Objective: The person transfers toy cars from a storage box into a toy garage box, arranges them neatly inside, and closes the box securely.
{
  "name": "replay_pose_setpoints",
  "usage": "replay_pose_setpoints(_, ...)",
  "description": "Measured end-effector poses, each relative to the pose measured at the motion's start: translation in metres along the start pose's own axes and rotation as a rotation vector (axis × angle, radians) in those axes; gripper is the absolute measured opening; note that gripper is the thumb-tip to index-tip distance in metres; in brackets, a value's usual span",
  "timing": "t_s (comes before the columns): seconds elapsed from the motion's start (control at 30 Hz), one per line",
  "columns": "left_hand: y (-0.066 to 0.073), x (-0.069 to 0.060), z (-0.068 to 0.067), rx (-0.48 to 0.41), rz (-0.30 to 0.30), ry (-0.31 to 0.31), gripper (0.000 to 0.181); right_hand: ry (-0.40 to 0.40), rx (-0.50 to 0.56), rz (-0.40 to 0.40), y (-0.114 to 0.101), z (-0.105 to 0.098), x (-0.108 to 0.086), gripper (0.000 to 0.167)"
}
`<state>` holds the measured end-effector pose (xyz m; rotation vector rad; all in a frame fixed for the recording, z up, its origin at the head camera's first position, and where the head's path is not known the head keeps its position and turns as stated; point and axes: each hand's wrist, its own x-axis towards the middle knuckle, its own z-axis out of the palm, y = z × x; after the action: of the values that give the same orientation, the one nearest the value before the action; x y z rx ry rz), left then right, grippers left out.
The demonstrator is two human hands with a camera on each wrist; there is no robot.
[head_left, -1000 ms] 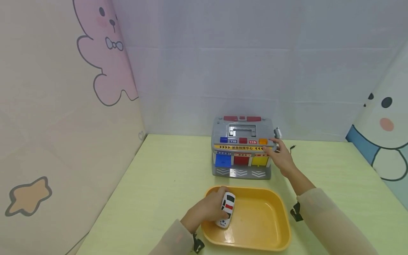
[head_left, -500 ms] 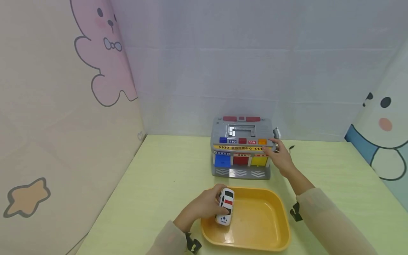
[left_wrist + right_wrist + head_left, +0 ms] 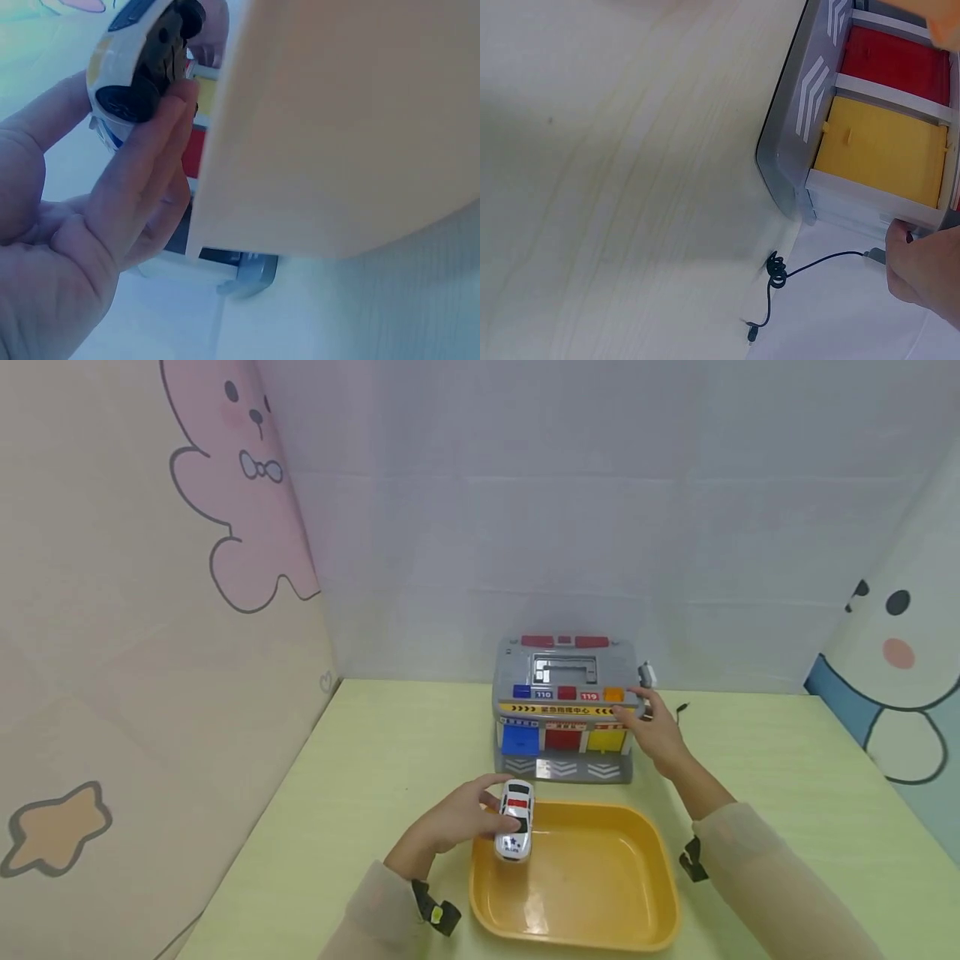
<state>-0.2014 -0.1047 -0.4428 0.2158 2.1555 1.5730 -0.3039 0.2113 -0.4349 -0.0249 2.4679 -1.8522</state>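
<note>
A white toy police car (image 3: 518,804) with a red roof stripe is held by my left hand (image 3: 452,817), above the left rim of the yellow tray (image 3: 588,881). In the left wrist view the toy car (image 3: 112,64) is tilted, with its dark underside and wheels showing, fingers beneath it. Behind the tray stands a grey toy rescue station (image 3: 564,710) with blue, red and yellow doors. My right hand (image 3: 660,739) grips its upper right corner. In the right wrist view that hand (image 3: 930,259) is partly cut off, beside the yellow door (image 3: 881,150).
A thin black cable (image 3: 778,274) with a plug lies beside the station's right end. A small white piece (image 3: 647,675) sticks out at that side. The pale green table (image 3: 390,760) meets a curtain at the back and printed cloth walls left and right.
My left hand has lifted the toy police car from the tray and moved it forward and slightly left toward the station. The right hand stays at the station's corner.
</note>
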Motion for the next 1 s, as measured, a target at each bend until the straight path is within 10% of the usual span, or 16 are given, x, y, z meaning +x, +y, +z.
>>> replay_pose_setpoints(1.0, -0.011, 0.052, -0.039, -0.193, -0.076, -0.071, 0.067, 0.018, -0.029, 0.006, -0.001, 0.001, -0.001, 0.072)
